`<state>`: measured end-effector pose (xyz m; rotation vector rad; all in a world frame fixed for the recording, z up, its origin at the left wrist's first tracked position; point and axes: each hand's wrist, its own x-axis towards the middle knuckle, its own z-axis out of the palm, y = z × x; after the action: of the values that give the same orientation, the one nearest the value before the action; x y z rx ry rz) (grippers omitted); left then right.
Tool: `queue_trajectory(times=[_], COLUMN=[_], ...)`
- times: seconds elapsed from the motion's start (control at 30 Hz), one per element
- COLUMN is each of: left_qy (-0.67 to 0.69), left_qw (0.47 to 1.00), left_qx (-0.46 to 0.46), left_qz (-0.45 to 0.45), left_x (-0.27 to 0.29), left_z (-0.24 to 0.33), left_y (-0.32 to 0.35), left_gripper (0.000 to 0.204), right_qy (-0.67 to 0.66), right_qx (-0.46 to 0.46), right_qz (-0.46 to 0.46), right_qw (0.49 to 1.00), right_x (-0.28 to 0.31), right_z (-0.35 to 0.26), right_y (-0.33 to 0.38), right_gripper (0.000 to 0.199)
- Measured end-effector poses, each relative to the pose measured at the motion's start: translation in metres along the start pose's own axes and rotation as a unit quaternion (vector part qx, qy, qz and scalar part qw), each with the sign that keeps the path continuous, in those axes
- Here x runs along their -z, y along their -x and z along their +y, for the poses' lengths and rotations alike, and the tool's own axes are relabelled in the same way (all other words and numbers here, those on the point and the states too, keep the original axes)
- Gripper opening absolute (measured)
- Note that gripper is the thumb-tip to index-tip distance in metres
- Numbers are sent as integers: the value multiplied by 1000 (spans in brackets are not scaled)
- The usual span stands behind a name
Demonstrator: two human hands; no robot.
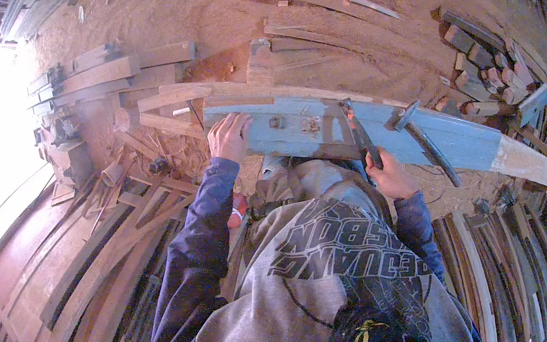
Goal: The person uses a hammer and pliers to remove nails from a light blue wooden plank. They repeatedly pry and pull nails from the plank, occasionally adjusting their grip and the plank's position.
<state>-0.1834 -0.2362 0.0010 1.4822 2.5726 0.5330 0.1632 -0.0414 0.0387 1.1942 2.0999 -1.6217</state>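
Note:
A long blue-painted wooden board (pixel 381 127) lies crosswise in front of me, its right end bare and pale. My left hand (pixel 231 137) is closed over the board's left end, fingers curled on its top. My right hand (pixel 394 175) is closed around the black grip of a slim hand tool (pixel 357 130) with an orange neck. The tool's small dark head is over the far edge of the board; whether it touches the wood I cannot tell. A hammer (pixel 432 153) rests across the board to the right of that hand, its handle toward me. Small marks or metal fittings (pixel 310 124) show on the blue face.
Stacked timber (pixel 101 75) stands at the far left. Long planks (pixel 101 277) lie at the near left, and more strips (pixel 503 263) at the near right. Wood offcuts (pixel 487 76) are heaped at the far right. Loose slats (pixel 373 7) lie on the brown dirt floor (pixel 212 9).

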Motion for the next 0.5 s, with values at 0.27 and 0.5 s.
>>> queue_trajectory(times=[0.27,0.5], left_qy=[-24,-99], left_qw=[995,986], left_qx=[-77,40], left_qz=[-54,-126], left_x=[5,-6], left_z=[-11,9], left_y=[-3,-6], left_gripper=[12,19], right_qy=[0,-3], right_qx=[-32,11], right_qz=[-13,-13], right_qw=[999,1000], right_x=[-1,3], right_z=[8,8], right_y=[0,-4], right_gripper=[22,22])
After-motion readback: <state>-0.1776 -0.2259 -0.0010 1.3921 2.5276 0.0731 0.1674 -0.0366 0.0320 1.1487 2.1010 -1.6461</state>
